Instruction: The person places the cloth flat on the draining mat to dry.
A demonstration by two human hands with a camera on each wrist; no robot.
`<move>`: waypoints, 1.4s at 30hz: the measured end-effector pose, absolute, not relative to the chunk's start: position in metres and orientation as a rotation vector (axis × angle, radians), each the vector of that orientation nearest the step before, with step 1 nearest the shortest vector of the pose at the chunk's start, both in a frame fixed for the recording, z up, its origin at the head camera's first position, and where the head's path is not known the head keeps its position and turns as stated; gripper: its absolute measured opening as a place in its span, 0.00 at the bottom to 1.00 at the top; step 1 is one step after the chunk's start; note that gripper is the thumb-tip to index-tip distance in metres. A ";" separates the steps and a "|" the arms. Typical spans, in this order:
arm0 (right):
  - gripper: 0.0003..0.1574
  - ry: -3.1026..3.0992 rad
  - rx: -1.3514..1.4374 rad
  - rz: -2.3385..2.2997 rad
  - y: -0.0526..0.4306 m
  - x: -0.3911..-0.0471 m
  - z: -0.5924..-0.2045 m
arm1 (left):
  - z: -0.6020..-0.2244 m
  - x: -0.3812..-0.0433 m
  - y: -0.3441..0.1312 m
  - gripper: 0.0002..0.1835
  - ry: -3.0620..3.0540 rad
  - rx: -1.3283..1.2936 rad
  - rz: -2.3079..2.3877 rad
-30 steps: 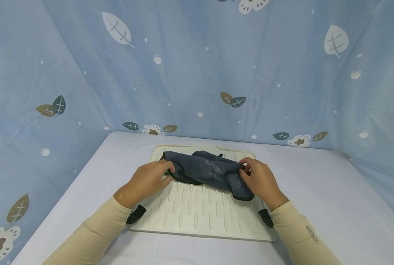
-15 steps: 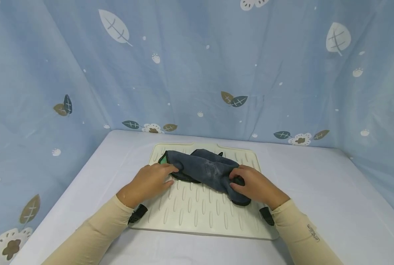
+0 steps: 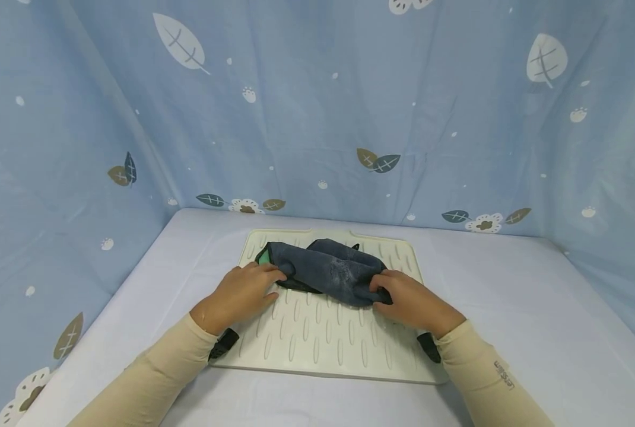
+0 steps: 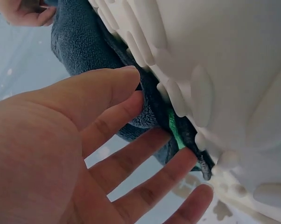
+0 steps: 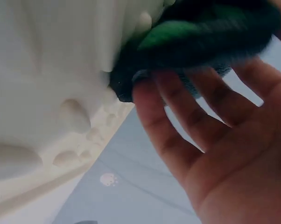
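A dark blue-grey cleaning cloth [image 3: 328, 267] with black edging and a green underside lies bunched over a cream ribbed draining board [image 3: 317, 344]. My left hand [image 3: 245, 293] touches the cloth's left end. In the left wrist view its fingers [image 4: 145, 154] are spread and fairly straight against the cloth, with the thumb apart from them. At the cloth's right end my right hand [image 3: 410, 299] holds the edge. Seen from the right wrist, the fingers [image 5: 178, 107] go behind the blurred black edge and the thumb is mostly hidden.
The board rests on a table with a white cover [image 3: 510, 296]. A blue curtain [image 3: 307, 118] with leaf prints hangs behind and at the sides. Black wrist straps [image 3: 224, 343] show at both wrists.
My right hand has moved left and slightly down, and the cloth's near right corner has been folded in. My left hand has barely moved; more green shows beside it.
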State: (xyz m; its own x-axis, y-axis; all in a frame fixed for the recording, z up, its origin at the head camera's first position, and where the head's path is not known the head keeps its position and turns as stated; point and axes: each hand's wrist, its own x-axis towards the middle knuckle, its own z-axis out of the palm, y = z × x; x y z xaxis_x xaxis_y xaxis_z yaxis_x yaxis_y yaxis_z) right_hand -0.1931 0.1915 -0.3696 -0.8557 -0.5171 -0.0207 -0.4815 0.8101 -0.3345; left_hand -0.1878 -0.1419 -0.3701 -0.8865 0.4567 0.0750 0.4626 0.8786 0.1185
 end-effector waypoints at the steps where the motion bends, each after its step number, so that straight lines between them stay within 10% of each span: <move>1: 0.14 2.892 -0.783 -0.507 0.192 -0.194 -0.369 | -0.370 -0.187 -0.142 0.18 -3.001 -0.732 -0.198; 42: 0.14 3.213 -0.667 -0.694 0.215 -0.189 -0.366 | -0.376 -0.164 -0.124 0.17 -2.925 -0.622 -0.302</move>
State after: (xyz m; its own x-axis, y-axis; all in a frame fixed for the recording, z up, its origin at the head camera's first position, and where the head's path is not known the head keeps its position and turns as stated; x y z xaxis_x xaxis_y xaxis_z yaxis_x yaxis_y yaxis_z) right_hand -0.1891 0.2154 -0.3656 -0.8992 -0.3330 0.2838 -0.4204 0.8371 -0.3501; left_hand -0.1643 -0.1240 -0.3761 -0.9054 0.3875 0.1734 0.4147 0.8946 0.1665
